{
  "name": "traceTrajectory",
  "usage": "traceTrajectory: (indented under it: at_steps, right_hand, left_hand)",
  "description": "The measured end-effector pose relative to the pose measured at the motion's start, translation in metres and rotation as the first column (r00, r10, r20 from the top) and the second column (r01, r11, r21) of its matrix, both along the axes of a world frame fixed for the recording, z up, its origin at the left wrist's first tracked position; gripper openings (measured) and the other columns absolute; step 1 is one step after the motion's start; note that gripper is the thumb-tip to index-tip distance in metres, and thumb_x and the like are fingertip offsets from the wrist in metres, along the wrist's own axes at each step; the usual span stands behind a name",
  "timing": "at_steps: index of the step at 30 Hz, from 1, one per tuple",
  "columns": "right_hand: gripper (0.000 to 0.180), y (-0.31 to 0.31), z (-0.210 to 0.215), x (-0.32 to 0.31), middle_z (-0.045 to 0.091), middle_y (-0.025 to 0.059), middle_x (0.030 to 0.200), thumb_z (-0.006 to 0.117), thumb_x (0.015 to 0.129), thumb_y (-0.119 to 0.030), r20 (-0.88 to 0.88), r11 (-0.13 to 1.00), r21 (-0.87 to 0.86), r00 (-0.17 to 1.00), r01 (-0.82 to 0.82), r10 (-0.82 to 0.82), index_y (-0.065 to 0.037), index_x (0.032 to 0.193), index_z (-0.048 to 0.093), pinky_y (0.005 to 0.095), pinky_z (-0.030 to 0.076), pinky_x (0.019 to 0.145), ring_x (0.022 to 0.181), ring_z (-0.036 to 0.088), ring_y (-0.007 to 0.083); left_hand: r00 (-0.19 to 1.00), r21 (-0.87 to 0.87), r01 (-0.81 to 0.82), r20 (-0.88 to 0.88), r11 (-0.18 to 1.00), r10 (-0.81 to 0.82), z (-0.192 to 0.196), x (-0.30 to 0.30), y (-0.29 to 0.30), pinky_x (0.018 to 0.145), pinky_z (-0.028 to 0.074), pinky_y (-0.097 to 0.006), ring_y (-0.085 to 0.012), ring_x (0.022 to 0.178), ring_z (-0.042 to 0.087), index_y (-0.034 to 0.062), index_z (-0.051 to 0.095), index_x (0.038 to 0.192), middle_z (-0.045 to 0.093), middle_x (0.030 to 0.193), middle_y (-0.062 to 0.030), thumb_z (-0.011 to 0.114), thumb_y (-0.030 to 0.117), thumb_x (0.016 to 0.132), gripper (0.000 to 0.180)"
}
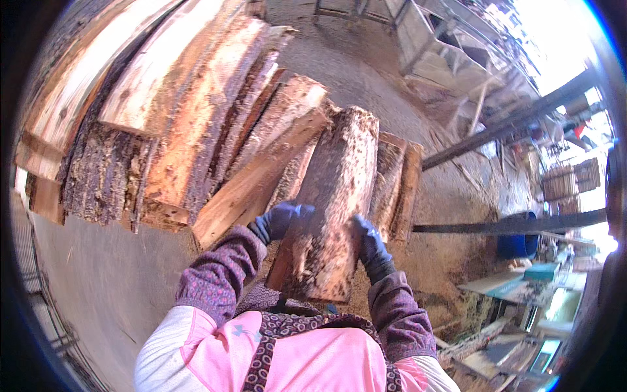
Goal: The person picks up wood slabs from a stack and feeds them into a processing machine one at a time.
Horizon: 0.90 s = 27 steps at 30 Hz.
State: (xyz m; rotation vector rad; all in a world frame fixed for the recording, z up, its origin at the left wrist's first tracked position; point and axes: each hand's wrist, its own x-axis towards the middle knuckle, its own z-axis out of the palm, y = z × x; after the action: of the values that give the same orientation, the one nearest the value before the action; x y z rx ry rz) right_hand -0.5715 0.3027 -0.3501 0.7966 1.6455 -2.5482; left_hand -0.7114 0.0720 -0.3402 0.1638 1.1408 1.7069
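A long wood slab (336,189) with rough, flaking bark lies lengthwise in front of me, its near end close to my apron. On its left edge is my left hand (281,221) in a dark blue glove, the fingers closed around the side. Lower down the opposite edge, my right hand (372,245), gloved the same way, grips the slab too. The undersides of both hands are hidden. Beneath and left of this slab, a split board (261,173) slants across the pile. More barky slabs (392,179) show just to its right.
Stacked slabs (176,130) fill the upper left, their near ends uneven. A concrete floor (98,274) runs below them. Wooden bins (437,46) stand at the far right. Dark posts (509,225) cross the right side by a blue barrel (518,243). Scrap boards (477,340) lie lower right.
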Motion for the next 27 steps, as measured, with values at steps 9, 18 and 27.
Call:
traceTrajectory:
  at_steps: [9,18,27]
  right_hand:
    - [0.049,0.051,0.101,0.176,0.059,0.0078,0.111,0.059,0.087,-0.029,-0.242,0.854,0.122,0.85,0.505,-0.468,-0.001,0.125,0.049,0.034,0.048,0.087,0.1,0.058,0.0212]
    - [0.047,0.017,0.133,0.434,0.058,0.0135,0.117,0.053,0.09,-0.029,-0.385,0.444,-0.257,0.33,0.858,-0.862,-0.002,0.128,0.047,0.0412,0.052,0.082,0.098,0.061,0.0274]
    - [0.057,-0.044,0.209,0.621,0.054,0.0111,0.123,0.051,0.091,-0.042,-0.564,-0.125,0.143,-0.023,0.982,-0.825,-0.005,0.133,0.041,0.0405,0.048,0.089,0.105,0.056,0.0258]
  left_hand:
    - [0.923,0.166,0.342,-0.247,0.925,-0.296,0.109,0.066,0.114,0.084,0.048,-0.029,-0.0122,0.095,0.059,0.0006,0.06,0.114,0.064,0.104,-0.0031,0.066,0.012,0.086,0.032]
    - [0.6,0.261,0.753,-0.649,0.603,-0.468,0.06,0.302,0.263,0.087,0.045,-0.038,-0.0247,0.095,0.059,-0.0021,0.058,0.112,0.064,0.096,-0.0086,0.061,0.01,0.081,0.033]
    - [0.134,0.304,0.953,-0.427,-0.002,-0.894,0.084,0.666,0.292,0.095,0.039,-0.031,-0.0119,0.108,0.046,0.0053,0.051,0.127,0.055,0.119,-0.0015,0.041,0.046,0.097,0.052]
